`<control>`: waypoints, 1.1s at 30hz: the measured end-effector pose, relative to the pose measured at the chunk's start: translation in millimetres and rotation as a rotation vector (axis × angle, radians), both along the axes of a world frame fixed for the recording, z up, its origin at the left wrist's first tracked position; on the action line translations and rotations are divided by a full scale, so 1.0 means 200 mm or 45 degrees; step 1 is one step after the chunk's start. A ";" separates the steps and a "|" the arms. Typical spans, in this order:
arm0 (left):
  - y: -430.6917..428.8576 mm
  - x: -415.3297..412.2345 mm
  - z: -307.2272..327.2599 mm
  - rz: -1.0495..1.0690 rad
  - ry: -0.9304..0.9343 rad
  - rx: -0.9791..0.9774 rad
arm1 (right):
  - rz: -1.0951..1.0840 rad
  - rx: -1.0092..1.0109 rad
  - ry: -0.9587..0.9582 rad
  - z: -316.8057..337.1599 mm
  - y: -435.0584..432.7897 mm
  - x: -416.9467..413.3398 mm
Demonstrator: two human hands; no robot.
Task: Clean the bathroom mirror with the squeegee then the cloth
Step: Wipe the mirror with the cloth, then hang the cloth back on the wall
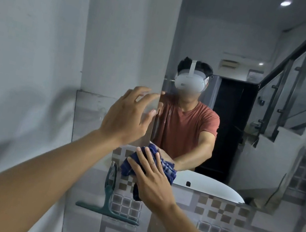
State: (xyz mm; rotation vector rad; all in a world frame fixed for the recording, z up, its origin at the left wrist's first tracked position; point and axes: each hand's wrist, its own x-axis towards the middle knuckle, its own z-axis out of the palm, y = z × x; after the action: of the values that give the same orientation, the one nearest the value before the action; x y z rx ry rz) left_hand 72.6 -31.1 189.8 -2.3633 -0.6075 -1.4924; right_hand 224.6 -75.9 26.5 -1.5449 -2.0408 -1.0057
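The bathroom mirror (254, 92) fills the upper right, reflecting a person in a red shirt with a headset. My right hand (154, 179) presses a blue checked cloth (131, 165) flat against the mirror's lower left corner. My left hand (127, 115) is raised with fingers spread, its fingertips touching the mirror's left edge. A green squeegee (108, 198) hangs from a hook on the tiled wall below the mirror, blade at the bottom, untouched by either hand.
A plain white wall (26, 52) stands to the left. Checkered grey and brown tiles (210, 228) cover the wall under the mirror. The mirror reflects a white basin, a staircase railing and a dark doorway.
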 end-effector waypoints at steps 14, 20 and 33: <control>-0.05 -0.37 -0.26 -0.139 0.033 -1.322 | 0.944 -0.540 2.103 0.49 -0.25 -0.35; -0.10 -0.48 -0.17 -0.242 -0.106 -1.219 | 0.952 -0.563 2.155 0.61 -0.32 -0.32; -0.16 -0.52 0.11 -0.130 -0.355 -0.712 | 0.826 -0.226 1.713 0.81 -0.30 -0.37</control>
State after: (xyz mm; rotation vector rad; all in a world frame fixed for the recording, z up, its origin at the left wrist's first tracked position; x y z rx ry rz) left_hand -32.2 -62.6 212.5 -2.6245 -1.1108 -1.9187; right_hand 149.8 -136.9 187.9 -0.9616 -1.3729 0.4339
